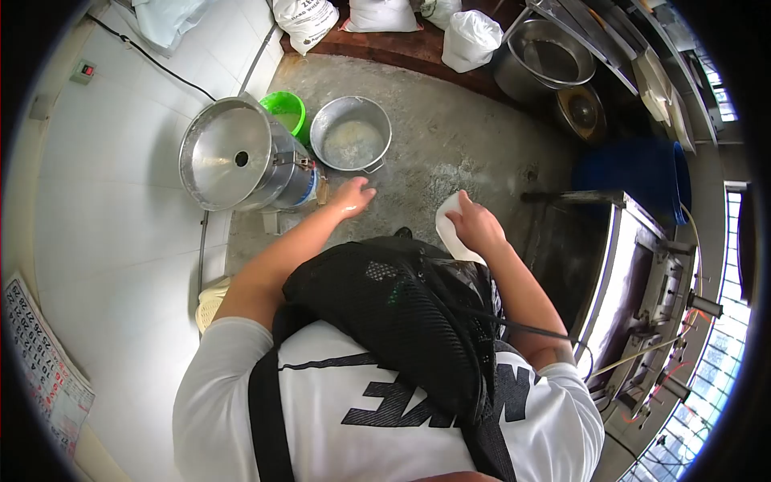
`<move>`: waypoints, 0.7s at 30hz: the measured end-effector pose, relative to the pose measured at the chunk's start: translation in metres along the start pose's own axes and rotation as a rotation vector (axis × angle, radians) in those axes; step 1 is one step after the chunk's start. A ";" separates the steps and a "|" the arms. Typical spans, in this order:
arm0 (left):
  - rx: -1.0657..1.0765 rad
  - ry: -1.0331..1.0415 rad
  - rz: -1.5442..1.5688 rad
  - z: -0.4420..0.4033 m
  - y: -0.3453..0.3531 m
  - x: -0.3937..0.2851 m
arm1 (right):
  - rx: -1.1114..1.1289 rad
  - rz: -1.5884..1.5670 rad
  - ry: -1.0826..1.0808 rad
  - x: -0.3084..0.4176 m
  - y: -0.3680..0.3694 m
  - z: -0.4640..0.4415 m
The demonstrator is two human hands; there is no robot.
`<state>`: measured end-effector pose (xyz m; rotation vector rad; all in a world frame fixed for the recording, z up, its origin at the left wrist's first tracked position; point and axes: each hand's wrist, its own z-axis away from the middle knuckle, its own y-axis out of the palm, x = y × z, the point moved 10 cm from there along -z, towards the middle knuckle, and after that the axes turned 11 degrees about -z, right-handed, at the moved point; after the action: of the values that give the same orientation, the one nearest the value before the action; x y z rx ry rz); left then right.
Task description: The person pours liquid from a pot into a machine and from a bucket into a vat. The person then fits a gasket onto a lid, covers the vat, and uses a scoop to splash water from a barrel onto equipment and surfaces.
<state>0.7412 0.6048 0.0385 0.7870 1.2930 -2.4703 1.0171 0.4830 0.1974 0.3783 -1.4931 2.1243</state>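
My left hand (353, 198) is just in front of a metal pot (379, 153) on the floor, apart from it. Its thumb and fingers are a little apart, with nothing seen in them, and the skin looks wet. Whitish residue or liquid covers the pot's bottom, and its wire handle hangs towards me. My right hand (477, 228) grips a flat, curved white piece (447, 227), thumb on top; its exact kind I cannot make out. Left of my left hand stands a steel machine with a funnel-shaped top (221, 153) and a dark central hole.
A green bucket (299, 104) stands behind the machine. White sacks (305, 22) and a large steel pot (522, 76) line the back. To the right are a blue barrel (634, 181) and a metal-framed machine (614, 265). The concrete floor (450, 112) has wet, whitish patches.
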 end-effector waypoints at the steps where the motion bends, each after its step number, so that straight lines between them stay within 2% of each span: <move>1: 0.026 0.064 -0.074 -0.011 0.004 -0.027 | 0.113 0.042 0.054 -0.005 0.006 -0.016; 2: 0.053 0.128 -0.145 -0.021 0.010 -0.050 | 0.161 0.069 0.047 0.000 0.008 -0.031; 3: 0.053 0.116 -0.136 -0.035 0.019 -0.058 | 0.172 0.075 0.041 0.007 0.007 -0.048; 5: 0.013 0.100 -0.082 -0.060 0.028 -0.067 | 0.374 0.199 -0.052 0.030 0.027 -0.076; 6: 0.008 0.090 -0.073 -0.071 0.030 -0.069 | 0.402 0.219 -0.113 0.049 0.026 -0.089; 8: 0.020 -0.198 0.369 -0.091 0.042 -0.045 | 0.443 0.235 -0.210 0.082 0.027 -0.116; 9: 0.018 -0.203 0.379 -0.105 0.044 -0.040 | 0.453 0.233 -0.248 0.097 0.026 -0.133; 11: 0.056 -0.464 1.008 -0.128 0.060 -0.005 | 0.490 0.218 -0.240 0.127 0.014 -0.168; 12: 0.057 -0.466 1.017 -0.140 0.046 -0.002 | 0.518 0.197 -0.231 0.140 0.007 -0.185; 14: 0.091 -0.108 -0.193 -0.167 -0.020 -0.028 | 0.463 0.183 -0.175 0.155 -0.011 -0.223; 15: 0.096 0.087 -0.791 -0.181 -0.030 -0.042 | 0.401 0.163 -0.124 0.156 -0.024 -0.242; 16: 0.095 0.083 -0.777 -0.201 -0.037 -0.038 | 0.408 0.176 -0.126 0.158 -0.029 -0.256; 18: -0.165 -0.050 -0.828 -0.237 -0.065 -0.028 | 0.342 0.092 -0.065 0.155 -0.049 -0.281; 19: -0.161 -0.046 -0.821 -0.248 -0.059 -0.029 | 0.345 0.097 -0.058 0.154 -0.057 -0.286; 21: -0.190 -0.181 0.007 -0.264 -0.060 -0.020 | 0.291 0.117 -0.050 0.151 -0.080 -0.293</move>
<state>0.8230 0.8540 -0.0307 0.5083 1.4265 -2.3083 0.9548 0.8146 0.2320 0.4601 -1.2596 2.4499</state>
